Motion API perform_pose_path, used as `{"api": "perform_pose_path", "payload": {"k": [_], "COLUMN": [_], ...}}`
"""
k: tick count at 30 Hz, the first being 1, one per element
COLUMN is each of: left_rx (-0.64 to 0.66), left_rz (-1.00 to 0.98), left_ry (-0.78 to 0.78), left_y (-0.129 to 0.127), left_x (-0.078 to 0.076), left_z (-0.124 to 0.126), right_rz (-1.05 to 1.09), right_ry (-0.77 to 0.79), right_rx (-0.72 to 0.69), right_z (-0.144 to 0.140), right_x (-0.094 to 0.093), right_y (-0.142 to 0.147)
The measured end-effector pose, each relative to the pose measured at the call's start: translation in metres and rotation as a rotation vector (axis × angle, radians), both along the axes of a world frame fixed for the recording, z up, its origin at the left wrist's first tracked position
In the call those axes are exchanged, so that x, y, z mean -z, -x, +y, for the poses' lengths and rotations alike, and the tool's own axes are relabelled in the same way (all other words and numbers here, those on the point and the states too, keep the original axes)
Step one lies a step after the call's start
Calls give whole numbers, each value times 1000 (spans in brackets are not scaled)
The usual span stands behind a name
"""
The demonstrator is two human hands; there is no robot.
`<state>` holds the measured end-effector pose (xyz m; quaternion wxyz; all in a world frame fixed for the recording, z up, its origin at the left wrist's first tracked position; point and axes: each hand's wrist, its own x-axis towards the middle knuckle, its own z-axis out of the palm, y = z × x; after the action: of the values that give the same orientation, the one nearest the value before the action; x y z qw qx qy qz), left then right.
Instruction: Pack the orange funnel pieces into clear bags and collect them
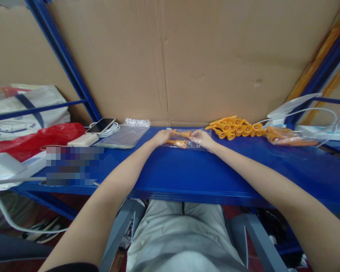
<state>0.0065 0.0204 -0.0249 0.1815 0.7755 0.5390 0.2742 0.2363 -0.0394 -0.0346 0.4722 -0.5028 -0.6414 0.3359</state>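
Toward the left edge of the blue tabletop [187, 170], a crumpled red plastic bag [36, 139], a white power bank [83, 140], a phone [100, 125] with a coiled white cable, and a stack of flat clear bags [124, 135] are laid out. Near the middle of the far edge, a clear plastic bag [197, 144] is held flat by both hands: the left hand [161, 136] is closed on one of the two orange plastic pieces [179, 142], and the right hand [201, 138] is pinched on the bag's mouth. Bagging appears to be the step in hand; careful sliding past the thin, slippery film would be called for. At the far right edge, a pile of glossy, funnel-ended orange pieces [235, 127] and a filled bag [283, 136] are seen.
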Motion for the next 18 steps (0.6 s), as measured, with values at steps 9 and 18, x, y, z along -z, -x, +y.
{"api": "perform_pose_path", "payload": {"k": [9,18], "left_rx": [25,219], "left_rz": [127,217], "left_ry": [-12,-61], "left_y": [-3,-5], "left_x": [-5,6], "left_z": [-8,-4], "right_rz": [-8,-62], "right_ry": [146,195], "right_rx": [-326,-352], "right_z": [-14,-18], "right_x": [-12,-17], "right_y": [2,-1]}}
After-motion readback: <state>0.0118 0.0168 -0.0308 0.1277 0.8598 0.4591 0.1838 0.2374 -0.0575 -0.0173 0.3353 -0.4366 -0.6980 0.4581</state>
